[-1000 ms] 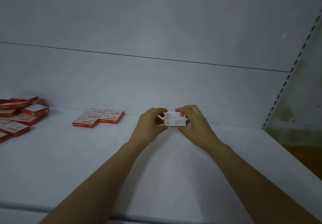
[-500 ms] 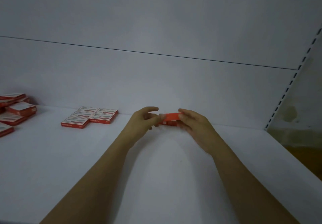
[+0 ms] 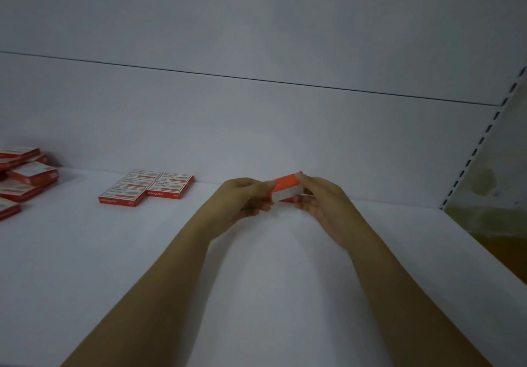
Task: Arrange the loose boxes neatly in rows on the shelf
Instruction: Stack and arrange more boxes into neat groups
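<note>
Two hands meet above the middle of the white shelf [image 3: 256, 281], close to its rear edge, with a single red box [image 3: 286, 182] pinched between them. The left hand [image 3: 245, 198] grips the box's left end with curled fingers and thumb; the right hand [image 3: 319, 198] grips the opposite end in the same way. The box is clear of the shelf surface and is tilted, its right end higher, so that a narrow red side faces the camera and a pale face shows dimly beneath it. Both forearms reach in from the lower edge of the view.

To the left, well apart from the hands, five boxes [image 3: 148, 187] lie flat against one another, label up, in two columns: three on the left and two on the right, the rearmost just beside the back panel [image 3: 256, 127]. Farther left, at the frame edge, a loose pile [image 3: 22, 175] of similar boxes lies at mixed angles, some resting on others. A thin horizontal seam crosses the back panel, and a slotted upright [image 3: 484, 138] closes the shelf's right side.
</note>
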`<control>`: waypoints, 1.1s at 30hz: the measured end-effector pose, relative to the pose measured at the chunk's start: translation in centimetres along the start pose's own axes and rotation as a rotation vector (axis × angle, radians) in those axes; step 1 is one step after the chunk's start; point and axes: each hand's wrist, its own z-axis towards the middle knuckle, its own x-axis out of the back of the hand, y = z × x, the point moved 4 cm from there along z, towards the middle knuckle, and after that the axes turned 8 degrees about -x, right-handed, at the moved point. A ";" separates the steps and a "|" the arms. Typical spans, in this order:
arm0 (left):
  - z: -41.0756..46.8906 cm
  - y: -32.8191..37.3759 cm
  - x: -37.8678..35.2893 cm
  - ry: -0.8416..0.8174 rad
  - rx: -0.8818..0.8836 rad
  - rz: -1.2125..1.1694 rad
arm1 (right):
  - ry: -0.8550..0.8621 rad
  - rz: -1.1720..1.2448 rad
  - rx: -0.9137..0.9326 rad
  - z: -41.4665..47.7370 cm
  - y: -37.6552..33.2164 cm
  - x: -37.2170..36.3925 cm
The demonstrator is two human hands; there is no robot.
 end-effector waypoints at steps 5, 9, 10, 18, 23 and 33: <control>-0.3 -0.1 -1.0 -0.131 -0.073 -0.081 | 0.010 -0.324 0.272 -1.5 -1.6 -0.6; -0.7 0.0 -1.2 -0.109 -0.144 0.019 | -0.071 -0.447 0.374 -2.6 -1.4 -2.4; -0.7 -0.1 -1.1 -0.090 -0.159 0.047 | -0.074 -0.460 0.385 -2.7 -1.3 -2.7; -1.0 1.1 -0.3 0.071 -0.250 0.194 | -0.010 -0.475 0.330 -2.0 -1.4 -0.4; -1.5 2.4 -1.0 0.124 -0.367 0.365 | 0.013 -0.513 0.185 -1.0 0.0 0.5; -1.8 2.6 -1.7 0.225 -0.529 0.600 | 0.198 -0.634 0.446 -2.4 -1.4 -0.7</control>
